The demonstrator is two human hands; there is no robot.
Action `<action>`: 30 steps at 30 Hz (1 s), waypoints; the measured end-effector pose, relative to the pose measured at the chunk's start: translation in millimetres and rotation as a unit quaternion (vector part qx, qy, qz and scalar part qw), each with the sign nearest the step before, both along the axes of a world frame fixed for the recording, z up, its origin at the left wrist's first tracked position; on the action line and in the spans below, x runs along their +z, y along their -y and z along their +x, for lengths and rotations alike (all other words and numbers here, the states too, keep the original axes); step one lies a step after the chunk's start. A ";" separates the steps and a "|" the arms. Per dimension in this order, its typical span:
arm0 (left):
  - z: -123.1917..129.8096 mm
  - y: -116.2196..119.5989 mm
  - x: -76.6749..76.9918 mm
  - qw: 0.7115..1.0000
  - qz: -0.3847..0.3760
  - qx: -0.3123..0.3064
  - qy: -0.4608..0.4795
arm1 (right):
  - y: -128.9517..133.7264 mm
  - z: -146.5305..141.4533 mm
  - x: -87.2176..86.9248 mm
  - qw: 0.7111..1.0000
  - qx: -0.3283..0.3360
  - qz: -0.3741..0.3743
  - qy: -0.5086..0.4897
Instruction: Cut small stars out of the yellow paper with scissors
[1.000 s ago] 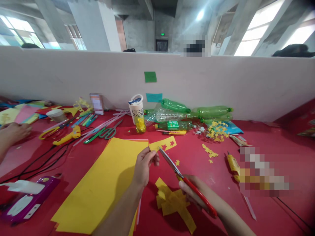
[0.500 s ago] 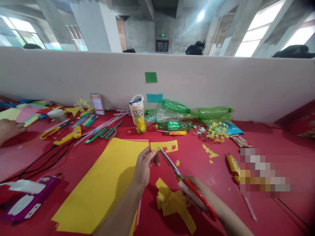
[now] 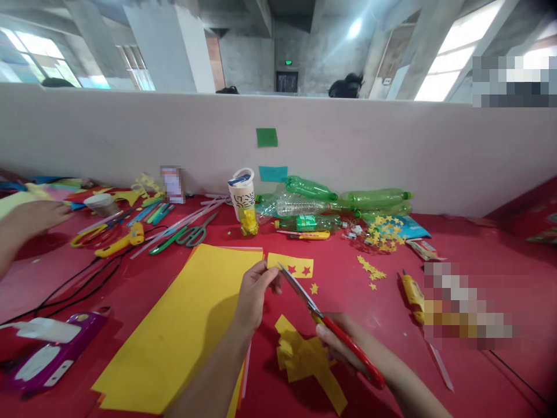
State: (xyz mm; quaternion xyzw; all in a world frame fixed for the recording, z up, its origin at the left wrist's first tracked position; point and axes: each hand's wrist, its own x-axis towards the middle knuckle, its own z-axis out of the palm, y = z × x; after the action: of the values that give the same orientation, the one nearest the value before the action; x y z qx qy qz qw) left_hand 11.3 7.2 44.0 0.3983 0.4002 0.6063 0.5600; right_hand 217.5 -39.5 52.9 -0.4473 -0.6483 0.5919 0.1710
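Overlapping yellow scraps [image 3: 304, 357] cannot be counted. Large yellow sheets [image 3: 187, 307] are partly covered by the left forearm [image 3: 213, 366], itself cut off by the lower edge. Red-handled scissors [image 3: 334, 326] are gripped in the right hand [image 3: 353, 328], whose fingers are partly hidden by the handles. A yellow strip [image 3: 296, 261] with two star-shaped holes is pinched in the left hand [image 3: 256, 287] over the red table [image 3: 374, 302]; whether the blade tips are touching it cannot be told. A yellow glue gun [image 3: 412, 296] is partly masked by pixelation. Another person's hand [image 3: 39, 217] is seen at left, its grip unclear. Plastic bottles [image 3: 308, 223] are overlapped. Beyond the partition [image 3: 195, 130], only dark hair [image 3: 346, 86] is shown.
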 end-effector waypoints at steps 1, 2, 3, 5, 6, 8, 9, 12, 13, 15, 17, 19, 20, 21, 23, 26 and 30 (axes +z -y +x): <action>-0.2 -0.1 0.0 1.000 0.001 0.000 -0.002 | -0.1 0.1 0.1 1.000 0.000 0.001 0.003; -0.3 -0.1 0.0 1.000 0.002 -0.001 -0.004 | -0.2 0.2 0.1 1.000 -0.001 0.000 0.004; -0.5 -0.2 -0.1 1.000 0.003 0.000 -0.006 | -0.2 0.2 -0.1 1.000 -0.001 0.000 0.003; -0.7 -0.3 -0.2 1.000 0.002 0.001 -0.009 | -0.1 0.2 -0.5 1.000 0.000 -0.001 -0.001; -0.8 -0.3 -0.3 1.000 0.002 0.001 -0.009 | -0.1 0.2 -0.8 1.000 0.000 -0.002 -0.003; -0.9 -0.4 -0.4 1.000 -0.001 0.002 -0.005 | 0.1 0.1 -1.0 1.000 -0.002 -0.002 -0.001; -1.0 -0.3 -0.3 1.000 -0.003 0.003 -0.002 | 0.2 0.1 -1.0 1.000 -0.003 -0.003 0.002; -1.3 0.0 0.1 1.000 -0.010 0.007 0.006 | 0.2 0.2 -0.8 1.000 -0.004 0.000 0.008; -1.5 0.0 0.2 1.000 -0.011 0.007 0.006 | 0.2 0.1 -0.8 1.000 -0.004 0.001 0.010; -1.8 0.0 0.4 1.000 -0.011 0.006 0.005 | 0.3 0.0 -0.4 1.000 -0.003 0.003 0.011; -2.1 -0.2 0.4 1.000 -0.013 0.005 0.005 | 0.4 -0.4 0.8 1.000 -0.003 -0.001 0.007; -2.2 -0.6 0.4 1.000 -0.016 0.005 0.006 | 0.2 -0.8 3.5 1.000 -0.004 -0.011 0.002; -2.2 -0.7 0.4 1.000 -0.016 0.004 0.006 | 0.0 -1.0 5.5 1.000 -0.004 -0.017 0.002; -2.3 -0.9 0.4 1.000 -0.016 0.003 0.006 | -0.3 -1.2 7.7 1.000 -0.005 -0.023 0.003; -2.4 -1.1 0.4 1.000 -0.015 0.001 0.005 | -1.1 -1.6 12.7 0.999 -0.004 -0.035 0.007; -3.2 -1.1 0.0 1.000 -0.013 -0.003 0.006 | -2.3 -2.1 19.9 0.999 0.000 -0.048 0.012; -4.5 -0.8 -0.3 1.000 -0.010 -0.009 0.000 | -2.7 -2.8 24.6 0.998 -0.006 -0.059 0.017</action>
State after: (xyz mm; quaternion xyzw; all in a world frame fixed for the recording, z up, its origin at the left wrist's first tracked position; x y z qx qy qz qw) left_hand 6.7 8.1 43.7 0.3965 0.4020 0.5973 0.5696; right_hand 214.7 -36.8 77.5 -0.4703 -0.6123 0.6207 0.1368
